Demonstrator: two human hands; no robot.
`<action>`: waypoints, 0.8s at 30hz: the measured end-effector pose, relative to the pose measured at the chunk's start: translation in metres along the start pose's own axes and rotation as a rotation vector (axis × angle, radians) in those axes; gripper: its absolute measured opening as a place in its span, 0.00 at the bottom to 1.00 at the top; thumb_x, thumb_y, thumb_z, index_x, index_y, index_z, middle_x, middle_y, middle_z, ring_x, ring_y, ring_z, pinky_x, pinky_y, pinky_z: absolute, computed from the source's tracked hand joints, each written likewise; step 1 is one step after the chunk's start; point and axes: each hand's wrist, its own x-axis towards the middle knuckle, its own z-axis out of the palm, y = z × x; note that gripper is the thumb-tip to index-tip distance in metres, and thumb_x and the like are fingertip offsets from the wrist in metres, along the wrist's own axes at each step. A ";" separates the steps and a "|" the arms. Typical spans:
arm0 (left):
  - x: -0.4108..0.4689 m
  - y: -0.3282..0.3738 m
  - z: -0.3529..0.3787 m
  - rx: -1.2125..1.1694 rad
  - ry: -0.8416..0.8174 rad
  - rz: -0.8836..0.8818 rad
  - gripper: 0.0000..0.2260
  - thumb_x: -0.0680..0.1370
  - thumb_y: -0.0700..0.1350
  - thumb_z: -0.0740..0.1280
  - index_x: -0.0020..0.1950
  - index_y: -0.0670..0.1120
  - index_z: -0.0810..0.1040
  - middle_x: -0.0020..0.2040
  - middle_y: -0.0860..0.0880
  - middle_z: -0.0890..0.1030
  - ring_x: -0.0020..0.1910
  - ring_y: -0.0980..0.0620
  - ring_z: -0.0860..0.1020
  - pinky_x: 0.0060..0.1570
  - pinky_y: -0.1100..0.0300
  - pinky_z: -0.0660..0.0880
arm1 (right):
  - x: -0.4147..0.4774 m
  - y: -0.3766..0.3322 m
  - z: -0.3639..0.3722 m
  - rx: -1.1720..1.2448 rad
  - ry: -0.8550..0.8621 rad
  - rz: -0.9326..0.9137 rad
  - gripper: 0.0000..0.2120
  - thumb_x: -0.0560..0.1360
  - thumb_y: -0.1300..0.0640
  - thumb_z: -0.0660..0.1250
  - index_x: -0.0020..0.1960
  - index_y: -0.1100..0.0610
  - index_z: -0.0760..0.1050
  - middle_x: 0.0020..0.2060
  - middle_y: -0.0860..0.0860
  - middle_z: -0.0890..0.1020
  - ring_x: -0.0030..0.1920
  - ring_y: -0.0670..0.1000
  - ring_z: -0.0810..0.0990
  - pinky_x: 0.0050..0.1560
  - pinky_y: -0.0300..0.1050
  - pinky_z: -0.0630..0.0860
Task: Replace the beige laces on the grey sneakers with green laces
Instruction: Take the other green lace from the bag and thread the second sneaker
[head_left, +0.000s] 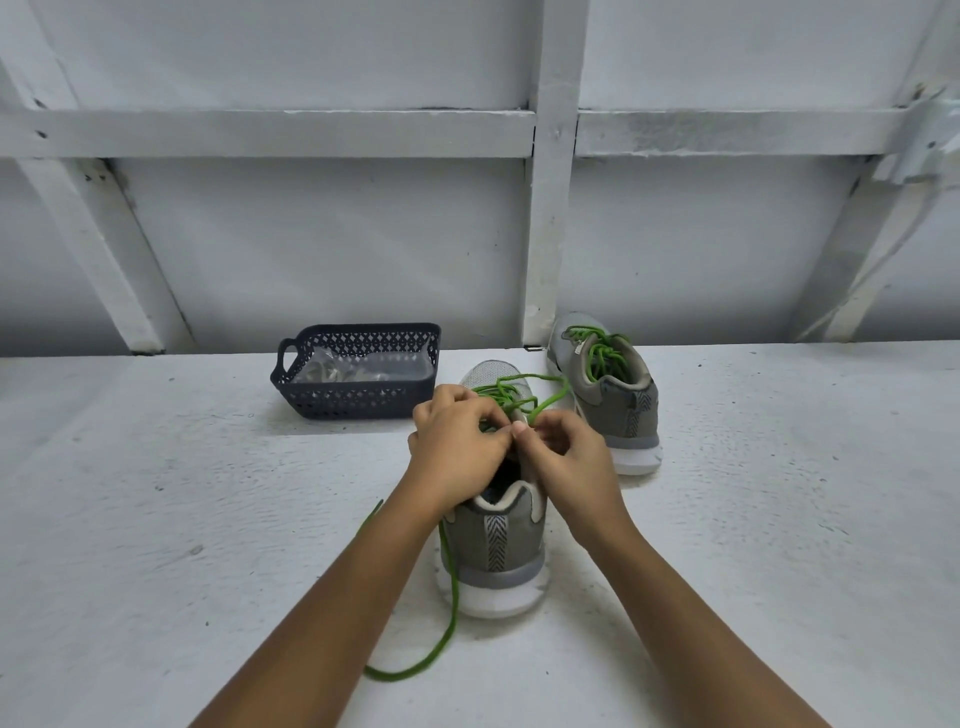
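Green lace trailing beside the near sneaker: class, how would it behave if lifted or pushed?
Probably floppy: the green lace lies in a slack curve on the table. Likely light; a push would just bend it. It should not stray far, being threaded through the near sneaker.

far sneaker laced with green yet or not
Laced: green lace criss-crosses up the far sneaker; no beige shows on it.

Left hand (457, 441), right hand (563, 452): bare; forearms bare to frame edge; short nails.

Soft, even, dim light; wide-angle bending at the edges.
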 end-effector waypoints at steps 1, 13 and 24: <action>-0.001 -0.001 0.000 -0.016 0.016 0.013 0.04 0.76 0.49 0.67 0.41 0.53 0.75 0.57 0.53 0.67 0.65 0.47 0.61 0.65 0.55 0.61 | 0.000 -0.001 0.000 0.033 -0.006 0.025 0.05 0.73 0.58 0.70 0.43 0.59 0.75 0.36 0.52 0.77 0.38 0.46 0.75 0.37 0.29 0.71; -0.006 -0.012 -0.052 -1.372 0.318 -0.038 0.12 0.82 0.39 0.51 0.40 0.45 0.64 0.25 0.49 0.74 0.24 0.52 0.75 0.30 0.60 0.77 | 0.004 -0.003 -0.006 0.271 -0.057 0.184 0.05 0.74 0.61 0.70 0.45 0.64 0.78 0.34 0.50 0.78 0.34 0.41 0.76 0.35 0.29 0.72; -0.011 -0.017 -0.062 0.385 0.203 0.098 0.13 0.79 0.53 0.60 0.61 0.52 0.75 0.61 0.46 0.71 0.60 0.45 0.69 0.57 0.51 0.68 | 0.003 -0.001 -0.005 0.271 -0.073 0.169 0.08 0.74 0.61 0.70 0.48 0.66 0.77 0.38 0.56 0.76 0.39 0.47 0.75 0.38 0.32 0.73</action>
